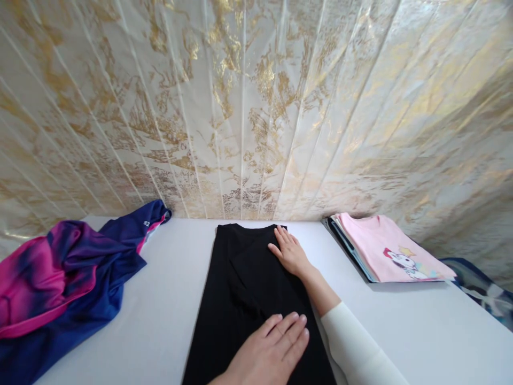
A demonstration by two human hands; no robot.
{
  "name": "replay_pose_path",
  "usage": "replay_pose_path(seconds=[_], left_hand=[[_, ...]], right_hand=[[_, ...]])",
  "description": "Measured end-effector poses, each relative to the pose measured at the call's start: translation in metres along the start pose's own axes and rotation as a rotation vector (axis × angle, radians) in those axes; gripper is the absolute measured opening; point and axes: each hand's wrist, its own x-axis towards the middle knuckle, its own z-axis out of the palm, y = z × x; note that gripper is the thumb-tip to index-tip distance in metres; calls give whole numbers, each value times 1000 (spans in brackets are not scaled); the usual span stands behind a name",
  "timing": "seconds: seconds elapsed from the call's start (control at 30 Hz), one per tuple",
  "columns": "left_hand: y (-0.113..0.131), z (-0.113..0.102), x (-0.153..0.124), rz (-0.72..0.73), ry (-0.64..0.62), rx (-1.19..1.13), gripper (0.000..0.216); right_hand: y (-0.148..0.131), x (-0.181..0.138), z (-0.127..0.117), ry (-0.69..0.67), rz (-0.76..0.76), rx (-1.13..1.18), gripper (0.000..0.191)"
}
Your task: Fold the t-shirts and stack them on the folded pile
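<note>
Black garment [248, 267] laid flat on a white table [160, 305], midway between a blue-and-pink garment [86, 267] at left and a stack of folded clothes [395, 251] at right. Its long axis runs from the viewer straight toward the patterned backdrop [248, 107]; the shallow curved neckline [252, 228] points away, at the table's far edge, while the lower end passes out of view at the bottom. A diagonal fold crosses the upper part. The right hand [289, 254], below a white sleeve [356, 337], lies flat at the far right corner, fingers extended, grasping nothing. The left hand [272, 347], palm down over the nearer portion, is likewise extended and without hold; whether it presses the cloth cannot be told
</note>
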Motion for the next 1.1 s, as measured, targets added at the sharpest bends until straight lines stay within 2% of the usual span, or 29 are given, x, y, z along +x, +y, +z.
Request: replay_pose_path(seconds=[0.1,0.2,0.27,0.33,0.47,0.63,0.9,1.1], left_hand=[[1,-14,9,-24,-61,-55,42],[-5,-41,27,-65,-112,-127,50],[-13,-56,40,-146,-77,-149,58],[-24,-63,52,-255,-36,-145,56],[-43,-48,62,-406,-56,-154,60],[-47,-26,56,-395,-26,-176,62],[-47,-27,54,-384,-35,-186,61],[-46,-27,54,-389,-41,-187,62]], right_hand=[[3,2,2,29,-13,78,65],[16,7,0,186,5,314,56],[30,10,-3,300,47,434,50],[45,12,-7,350,79,468,46],[62,17,-10,358,50,454,41],[62,35,-9,287,-58,409,35],[63,46,-5,224,-89,305,16],[64,52,-2,255,-82,246,15]])
